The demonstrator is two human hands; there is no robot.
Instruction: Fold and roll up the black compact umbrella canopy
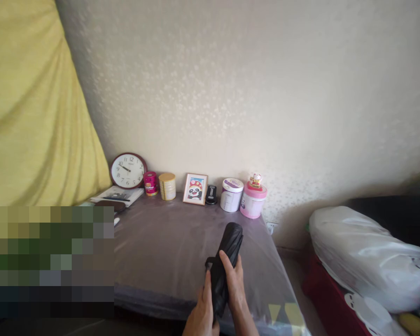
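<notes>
A folded black umbrella (227, 249) is held up in front of me, tilted with its upper end to the right, over the near part of the table. My left hand (201, 308) grips its lower part from the left, the thumb pointing up along it. Around its right side is wrapped my right hand (235, 282), with the thumb across the front. A dark strap or loop (209, 263) sticks out on the umbrella's left side near my left thumb. The umbrella's bottom end is partly hidden by my hands.
Along the wall on the covered table (168, 242) stand a clock (128, 171), a pink tin (150, 184), a yellow can (167, 187), a panda picture frame (195, 189), a white tub (231, 196) and a pink tub (253, 205). White plastic bags (367, 252) lie at right.
</notes>
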